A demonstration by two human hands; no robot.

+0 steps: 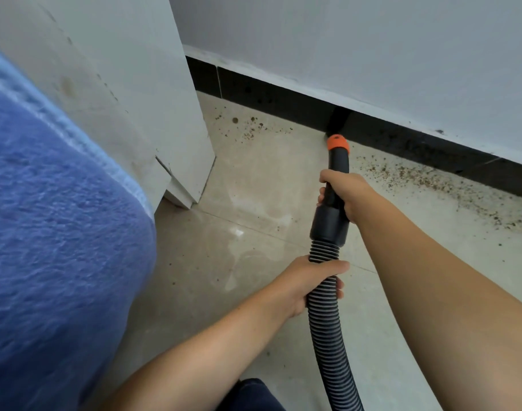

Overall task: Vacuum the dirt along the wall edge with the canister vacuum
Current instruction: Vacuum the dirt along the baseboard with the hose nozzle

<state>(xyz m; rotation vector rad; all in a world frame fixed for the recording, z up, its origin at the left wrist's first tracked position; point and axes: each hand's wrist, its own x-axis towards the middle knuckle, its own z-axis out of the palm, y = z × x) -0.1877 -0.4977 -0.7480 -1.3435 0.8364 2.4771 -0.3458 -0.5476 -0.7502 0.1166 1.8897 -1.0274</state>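
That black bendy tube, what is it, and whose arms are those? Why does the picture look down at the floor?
The picture comes from a camera worn on a person's head, so you see their own arms reaching forward and down. The black bendy tube is a vacuum hose. The left hand holds the ribbed part. The right hand holds the stiff black handle higher up. Past an orange ring, the tip touches the spot where the floor meets the dark strip at the bottom of the wall. Brown crumbs of dirt lie along that edge, most to the right of the tip and some to the left. The blue fuzzy thing on the left is cloth.
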